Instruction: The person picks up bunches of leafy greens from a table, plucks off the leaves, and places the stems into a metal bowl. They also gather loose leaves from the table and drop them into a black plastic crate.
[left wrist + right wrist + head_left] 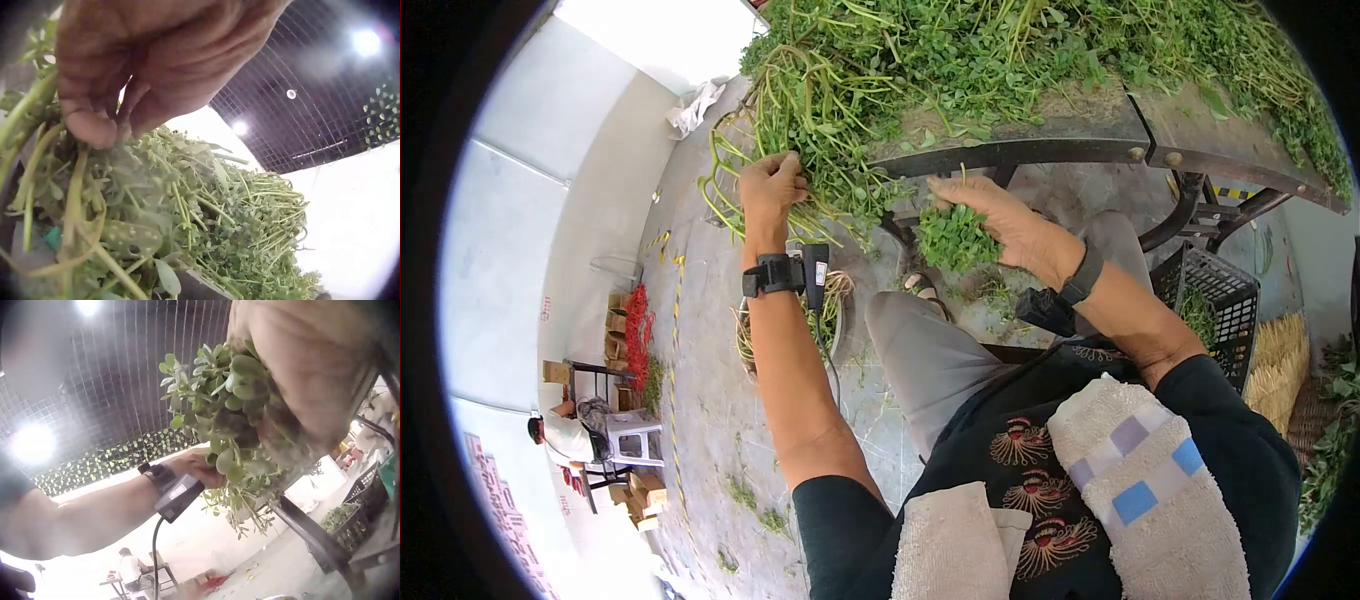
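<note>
A thick heap of purslane [1000, 60], with small fleshy leaves and pale stems, covers the table at the top of the head view. At its left edge my left hand [768, 195] pinches a stem between thumb and fingers; the left wrist view shows the fingertips [94, 128] on a pale stem [75, 181]. To the right, below the table's front edge, my right hand [1015, 228] holds a small bunch of leafy purslane tops [953, 240]. In the right wrist view this bunch [240, 394] hangs out from under the curled hand, its rounded leaves showing.
The table edge [1020, 152] runs in front of me. Below my left forearm stands a container [830, 320] with cut stems. A black crate [1235, 290] with greens sits at the right, near a straw bundle [1280, 360]. Far left, a person [565, 435] sits near a stool [635, 435].
</note>
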Tool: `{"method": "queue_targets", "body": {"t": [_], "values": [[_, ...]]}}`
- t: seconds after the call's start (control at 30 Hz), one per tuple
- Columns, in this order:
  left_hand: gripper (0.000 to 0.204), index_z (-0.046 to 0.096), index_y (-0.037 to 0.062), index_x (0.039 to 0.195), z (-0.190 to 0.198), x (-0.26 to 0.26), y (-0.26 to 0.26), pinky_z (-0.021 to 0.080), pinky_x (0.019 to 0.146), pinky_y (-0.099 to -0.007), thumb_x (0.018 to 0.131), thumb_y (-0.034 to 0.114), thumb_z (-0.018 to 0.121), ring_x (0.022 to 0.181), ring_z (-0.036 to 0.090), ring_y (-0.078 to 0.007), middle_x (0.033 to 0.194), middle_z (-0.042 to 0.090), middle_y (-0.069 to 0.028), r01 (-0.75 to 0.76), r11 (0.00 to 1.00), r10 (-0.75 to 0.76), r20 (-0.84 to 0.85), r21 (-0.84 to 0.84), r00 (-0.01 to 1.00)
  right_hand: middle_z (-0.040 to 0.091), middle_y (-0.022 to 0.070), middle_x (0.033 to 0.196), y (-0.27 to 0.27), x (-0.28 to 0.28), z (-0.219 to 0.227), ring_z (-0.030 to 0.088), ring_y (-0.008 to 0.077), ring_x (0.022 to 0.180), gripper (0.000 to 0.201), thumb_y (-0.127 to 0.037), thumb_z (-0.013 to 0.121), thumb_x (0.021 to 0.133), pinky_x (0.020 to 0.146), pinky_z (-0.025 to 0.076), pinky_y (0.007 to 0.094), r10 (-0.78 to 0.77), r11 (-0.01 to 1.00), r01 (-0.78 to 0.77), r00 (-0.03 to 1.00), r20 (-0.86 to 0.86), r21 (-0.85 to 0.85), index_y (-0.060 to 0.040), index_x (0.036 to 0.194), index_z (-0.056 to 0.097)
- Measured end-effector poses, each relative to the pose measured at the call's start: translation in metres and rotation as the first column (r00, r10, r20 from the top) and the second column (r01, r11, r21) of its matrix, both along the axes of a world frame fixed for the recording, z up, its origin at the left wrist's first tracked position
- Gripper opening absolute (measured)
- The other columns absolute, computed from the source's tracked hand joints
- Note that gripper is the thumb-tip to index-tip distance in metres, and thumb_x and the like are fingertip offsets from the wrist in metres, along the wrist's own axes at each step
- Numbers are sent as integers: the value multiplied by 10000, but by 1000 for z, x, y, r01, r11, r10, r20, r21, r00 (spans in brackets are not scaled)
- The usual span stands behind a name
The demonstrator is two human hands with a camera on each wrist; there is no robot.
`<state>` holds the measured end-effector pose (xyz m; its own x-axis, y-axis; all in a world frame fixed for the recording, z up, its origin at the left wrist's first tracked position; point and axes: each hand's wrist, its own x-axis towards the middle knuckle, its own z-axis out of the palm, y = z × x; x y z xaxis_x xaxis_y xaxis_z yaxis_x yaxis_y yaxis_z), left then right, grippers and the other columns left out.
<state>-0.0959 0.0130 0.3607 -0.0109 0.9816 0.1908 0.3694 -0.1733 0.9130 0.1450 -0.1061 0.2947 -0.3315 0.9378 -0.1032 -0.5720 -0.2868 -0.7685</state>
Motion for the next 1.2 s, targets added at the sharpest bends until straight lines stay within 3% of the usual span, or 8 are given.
{"method": "queue_targets", "body": {"t": [0.23,0.3,0.47,0.53,0.57,0.6,1.1,1.2], "values": [[399,658,-5,946,-12,14,8,491,601,-343,767,352,637,598,604,-239,666,612,-119,-41,986,109,-440,162,891,554,-48,738,-14,0,3,541,44,666,223,-314,672,804,590,449,210,65,996,-64,998,22,-54,-119,749,579],[432,667,10,918,-18,27,4,484,687,-381,721,395,649,710,626,-323,716,639,-152,-69,906,354,-658,418,665,552,-50,754,-11,-6,-6,530,43,695,225,-324,682,794,615,436,212,28,999,-25,996,81,-39,-121,769,588],[398,676,22,895,-3,21,5,477,714,-359,677,355,690,835,624,-285,822,646,-159,-97,973,207,-615,208,761,575,-5,861,-13,-1,-13,504,104,841,379,-428,712,733,793,353,251,-61,998,52,969,240,46,-85,867,621],[270,652,48,900,11,19,-7,439,597,-334,754,274,673,713,570,-180,801,644,-91,38,992,-26,101,-122,995,570,0,858,-14,3,-12,495,118,847,386,-430,716,726,812,327,247,-35,999,26,969,246,39,-81,864,626],[206,640,62,903,15,19,-11,420,538,-321,793,234,664,652,544,-128,791,643,-57,185,957,-56,484,-224,873,570,0,858,-12,3,-14,495,118,847,386,-430,716,726,812,327,247,-35,999,28,970,242,36,-81,864,626],[135,609,90,933,15,19,-12,389,486,-269,848,193,619,609,513,-105,790,643,-28,249,939,-75,564,-238,822,567,0,848,-9,4,-14,490,115,841,385,-428,717,724,805,329,245,-47,998,30,957,287,62,-79,858,628],[239,616,29,1007,-4,47,-35,429,534,-220,865,221,597,622,484,-85,706,512,14,406,868,-125,666,-286,736,607,14,762,36,-6,34,506,76,690,263,-259,678,770,621,397,238,-341,877,62,779,526,476,-21,881,673],[242,619,29,997,-6,49,-35,425,540,-219,862,230,605,623,486,-81,703,524,13,441,847,-142,672,-299,727,595,19,750,48,-16,32,491,87,675,286,-248,672,765,608,403,253,-256,898,-25,783,566,439,7,893,677]]}}
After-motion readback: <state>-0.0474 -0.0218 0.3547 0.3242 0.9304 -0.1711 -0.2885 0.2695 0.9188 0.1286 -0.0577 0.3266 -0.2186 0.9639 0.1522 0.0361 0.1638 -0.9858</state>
